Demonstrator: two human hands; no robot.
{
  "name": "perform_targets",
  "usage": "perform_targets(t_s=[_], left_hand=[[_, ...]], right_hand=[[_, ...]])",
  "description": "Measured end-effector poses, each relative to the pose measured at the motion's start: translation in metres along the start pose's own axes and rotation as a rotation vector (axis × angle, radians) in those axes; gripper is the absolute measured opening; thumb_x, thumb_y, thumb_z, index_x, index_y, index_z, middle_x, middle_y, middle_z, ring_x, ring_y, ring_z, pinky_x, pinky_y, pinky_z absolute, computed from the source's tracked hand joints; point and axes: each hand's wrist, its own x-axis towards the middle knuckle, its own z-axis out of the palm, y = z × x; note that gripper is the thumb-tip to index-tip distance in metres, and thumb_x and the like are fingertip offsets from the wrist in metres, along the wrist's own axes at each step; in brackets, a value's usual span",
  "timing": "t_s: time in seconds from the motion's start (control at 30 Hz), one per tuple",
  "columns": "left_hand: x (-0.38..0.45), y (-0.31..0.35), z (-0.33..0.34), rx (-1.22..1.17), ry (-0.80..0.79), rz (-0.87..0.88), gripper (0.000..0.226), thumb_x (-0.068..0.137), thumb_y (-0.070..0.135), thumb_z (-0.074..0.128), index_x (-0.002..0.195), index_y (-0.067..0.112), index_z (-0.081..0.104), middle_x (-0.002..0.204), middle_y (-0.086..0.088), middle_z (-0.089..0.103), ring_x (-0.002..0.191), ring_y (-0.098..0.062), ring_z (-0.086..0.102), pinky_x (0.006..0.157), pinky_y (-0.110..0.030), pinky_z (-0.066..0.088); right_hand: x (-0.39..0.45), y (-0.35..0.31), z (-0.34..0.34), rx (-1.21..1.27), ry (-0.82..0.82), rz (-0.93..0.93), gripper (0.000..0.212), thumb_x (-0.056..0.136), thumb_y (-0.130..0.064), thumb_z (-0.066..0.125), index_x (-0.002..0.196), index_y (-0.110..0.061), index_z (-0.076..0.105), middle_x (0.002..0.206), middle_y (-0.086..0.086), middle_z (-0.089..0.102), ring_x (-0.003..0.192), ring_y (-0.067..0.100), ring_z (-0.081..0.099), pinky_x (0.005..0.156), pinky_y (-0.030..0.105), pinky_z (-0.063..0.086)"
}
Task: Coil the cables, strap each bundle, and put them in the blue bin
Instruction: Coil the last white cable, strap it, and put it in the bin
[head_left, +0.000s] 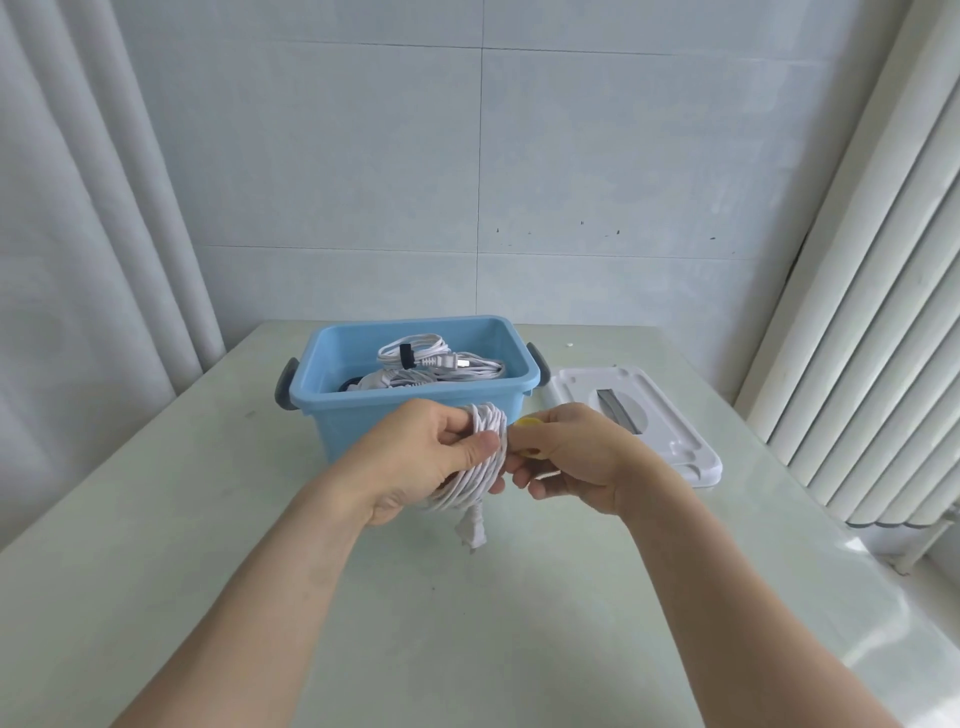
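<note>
Fingers (480, 447) around upright coil (485, 457), plug (471, 530) downward

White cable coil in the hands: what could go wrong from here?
1. The left hand alone pinches the white cable coil; if that grip slackens before the yellow strap in the right hand closes, loops may spring loose.
2. The plug dangles below the coil and could be left outside the strap.
3. The blue bin already holds cable bundles; the plug might snag on them.
</note>
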Motion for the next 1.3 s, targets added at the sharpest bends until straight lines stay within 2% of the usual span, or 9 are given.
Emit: perform_targets(t_s=[0.13,0.33,0.53,0.6,0.7,0.8,0.87,1.13,1.3], left_hand=[[-0.001,0.001,-0.003,0.018,0.023,-0.001,0.019,0.092,0.018,0.064,0.103,0.005,0.072,0.095,-0.016,0.076,0.091,-0.034,0.074,0.089,-0.046,0.058],[-0.002,0.001,-0.005,0.105,-0.013,-0.019,0.02,0.099,0.019,0.055,0.108,0.004,0.067,0.099,-0.013,0.076,0.087,-0.028,0.075,0.086,-0.048,0.058],[0.002,0.001,-0.015,0.768,0.054,0.015,0.024,0.103,0.035,0.047,0.098,0.018,0.064,0.101,-0.002,0.072,0.095,-0.021,0.068,0.09,-0.042,0.052],[0.002,0.0,-0.018,0.718,0.067,0.015,0.022,0.101,0.037,0.05,0.093,0.024,0.065,0.095,0.001,0.073,0.092,-0.021,0.069,0.089,-0.044,0.053],[0.0,-0.004,-0.019,0.393,0.063,0.04,0.014,0.095,0.037,0.064,0.093,0.026,0.073,0.089,0.003,0.077,0.088,-0.02,0.074,0.092,-0.047,0.055],[-0.001,-0.002,-0.016,0.115,0.073,0.028,0.036,0.074,0.04,0.076,0.101,0.016,0.075,0.095,-0.008,0.077,0.094,-0.03,0.073,0.091,-0.048,0.056],[0.0,0.0,-0.014,0.003,0.064,0.014,0.046,0.066,0.035,0.077,0.103,0.008,0.074,0.095,-0.013,0.077,0.093,-0.031,0.073,0.086,-0.043,0.059],[0.002,0.003,-0.012,-0.05,0.166,-0.004,0.068,0.053,0.033,0.083,0.105,-0.007,0.065,0.088,-0.018,0.076,0.083,-0.032,0.075,0.075,-0.038,0.061],[0.0,0.004,-0.011,0.128,0.24,0.009,0.062,0.054,0.043,0.081,0.092,-0.002,0.062,0.079,-0.011,0.076,0.071,-0.024,0.074,0.071,-0.038,0.058]], right_hand=[[0.001,0.001,-0.006,0.007,-0.154,0.0,0.013,0.093,-0.007,0.06,0.089,-0.008,0.072,0.088,0.011,0.069,0.07,0.015,0.06,0.054,0.021,0.047],[0.002,0.004,-0.007,0.16,-0.173,0.028,0.021,0.094,0.001,0.052,0.089,-0.006,0.072,0.076,0.005,0.063,0.061,0.013,0.048,0.048,0.019,0.039],[0.008,0.007,0.014,0.298,-0.168,0.095,0.016,0.091,0.001,0.05,0.084,-0.008,0.062,0.071,0.005,0.059,0.054,0.011,0.045,0.043,0.016,0.035],[0.01,0.007,0.017,0.318,-0.159,0.096,0.016,0.091,0.001,0.05,0.082,-0.009,0.06,0.07,0.005,0.057,0.053,0.012,0.044,0.043,0.017,0.034],[0.009,0.007,0.016,0.334,-0.168,0.089,0.016,0.091,-0.001,0.047,0.084,-0.01,0.058,0.069,0.004,0.054,0.052,0.011,0.042,0.042,0.017,0.033],[0.007,0.005,0.012,0.343,-0.191,0.07,0.019,0.091,-0.001,0.044,0.079,-0.011,0.055,0.066,0.003,0.053,0.052,0.011,0.039,0.043,0.017,0.031],[0.006,0.004,0.01,0.368,-0.215,0.056,0.02,0.09,0.0,0.042,0.076,-0.011,0.052,0.065,0.002,0.05,0.053,0.011,0.035,0.042,0.017,0.028],[0.008,0.004,0.011,0.415,-0.236,0.049,0.019,0.09,0.0,0.04,0.079,-0.011,0.051,0.069,0.003,0.049,0.053,0.011,0.035,0.042,0.017,0.029],[0.007,0.003,0.011,0.398,-0.252,0.06,0.017,0.092,-0.004,0.039,0.088,-0.012,0.054,0.073,0.004,0.05,0.056,0.013,0.04,0.045,0.02,0.034]])
